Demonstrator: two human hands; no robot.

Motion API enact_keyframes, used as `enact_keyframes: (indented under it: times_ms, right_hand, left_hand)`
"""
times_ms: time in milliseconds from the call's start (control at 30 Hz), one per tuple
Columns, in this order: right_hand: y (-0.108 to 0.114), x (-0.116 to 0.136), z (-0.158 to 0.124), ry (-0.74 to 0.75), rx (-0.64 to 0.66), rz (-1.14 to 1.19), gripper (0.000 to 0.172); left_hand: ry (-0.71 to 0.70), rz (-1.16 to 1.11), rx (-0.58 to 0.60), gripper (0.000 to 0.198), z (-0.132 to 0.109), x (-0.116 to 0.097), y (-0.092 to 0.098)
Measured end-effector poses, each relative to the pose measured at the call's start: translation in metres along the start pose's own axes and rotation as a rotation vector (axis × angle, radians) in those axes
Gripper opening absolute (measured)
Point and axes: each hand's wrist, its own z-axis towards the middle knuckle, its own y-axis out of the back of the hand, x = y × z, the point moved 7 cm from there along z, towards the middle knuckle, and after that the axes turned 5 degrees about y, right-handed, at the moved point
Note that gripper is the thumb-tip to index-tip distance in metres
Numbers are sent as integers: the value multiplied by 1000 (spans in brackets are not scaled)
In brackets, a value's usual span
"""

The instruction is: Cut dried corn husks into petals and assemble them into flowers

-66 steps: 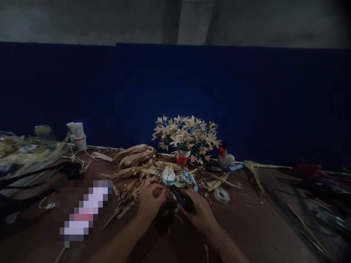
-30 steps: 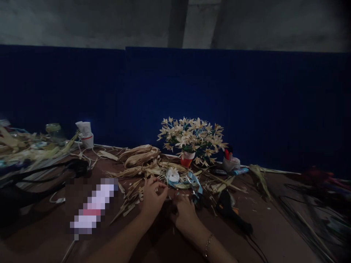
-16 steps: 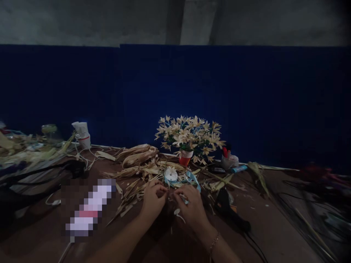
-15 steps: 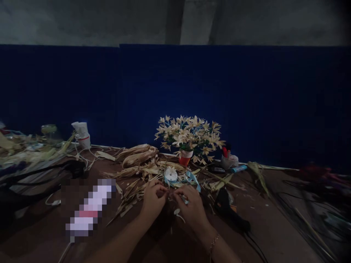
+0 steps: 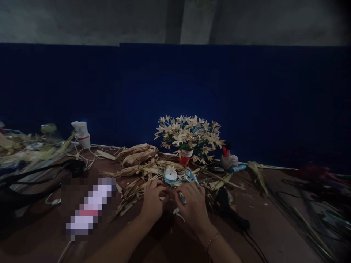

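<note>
My left hand (image 5: 154, 200) is closed in a pinch over the middle of the table, with a small pale bit at its fingertips that I cannot make out. Opposite it, with a small gap between, my right hand (image 5: 192, 200) is curled round a light-blue object (image 5: 182, 198), mostly hidden by the fingers. Just beyond the hands lies a white spool with light-blue tape (image 5: 170, 176). A light-blue strip (image 5: 192, 176) shows behind my right hand. Below the fingers a small white curled scrap (image 5: 177, 211) rests on the brown table.
Dried corn husks (image 5: 139, 155) lie behind the hands, before a red-and-white pot of pale flowers (image 5: 185, 157). To the right is a black glue gun (image 5: 231, 212) with its cord. A pixelated bright object (image 5: 90, 208) lies left. Thin wires (image 5: 307, 223) spread at far right.
My right hand has turned, its back now more upward and its fingers bunched further over the light-blue object. The left hand stays nearly in place, fingers slightly shifted.
</note>
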Motion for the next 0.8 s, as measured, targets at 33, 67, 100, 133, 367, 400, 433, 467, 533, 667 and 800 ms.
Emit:
enact_keyframes:
  times_ms: [33,67,100,133,367,400,433,467,533,667,800]
  right_hand:
    - [0,0,0,-1,2,0,9]
    - [-1,0,0,-1,7,2,9]
    - [-1,0,0,0,12,7,9]
    - [-2,0,0,-1,19,12,9]
    - [-1,1,1,12,12,-2,10]
    - [-1,1,1,16,8,-5,10]
    - [0,1,1,18,2,-5,10]
    - [0,1,1,16,-3,-3,9]
    - [-1,0,1,11,-5,8,9]
    - [-3,-1,1,6,11,26,10]
    - [-3,0,1,0,5,26,9]
  left_hand:
    - [-5,8,6,6,0,-1,0]
    - [-8,12,12,7,-1,-2,0]
    - [-12,14,18,7,-1,-3,0]
    - [-14,15,23,8,-1,-3,0]
    - [-16,27,21,6,-3,-1,-3]
    - [-18,26,27,6,-3,-1,-4]
    - [-18,26,30,5,-3,-1,-4]
    - [-17,28,32,5,-3,-1,-4]
    - [-15,38,36,6,-3,-1,-4]
    - [-27,56,42,7,-3,-1,-5]
    - [-44,59,31,7,-3,-4,-3]
